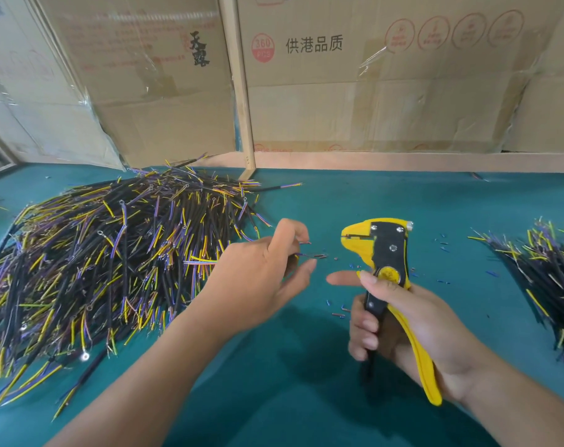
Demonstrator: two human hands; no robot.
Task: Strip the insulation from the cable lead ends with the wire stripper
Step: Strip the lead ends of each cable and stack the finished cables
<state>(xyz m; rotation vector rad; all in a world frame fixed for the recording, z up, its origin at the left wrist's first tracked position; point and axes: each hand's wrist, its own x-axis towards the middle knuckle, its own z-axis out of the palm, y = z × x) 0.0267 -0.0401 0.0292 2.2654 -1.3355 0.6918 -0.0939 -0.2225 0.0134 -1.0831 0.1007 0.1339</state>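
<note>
My left hand (267,269) pinches what looks like a cable (306,255), leads aimed at three o'clock toward the wire stripper (387,253) gripped upright in my right hand (412,321).

two bare forearms reaching in from the bottom edge, no sleeves visible anywhere along them up to the frame border. no watch, bracelet or band at either wrist. left hand (261,272) ungloved, no ring on the fingers that show. right hand (412,324) likewise ungloved, fingernails short and plain, unpainted. possibly a ring hidden on the far side of the fingers, impossible to tell from this angle. nothing else of the person in view.
</note>
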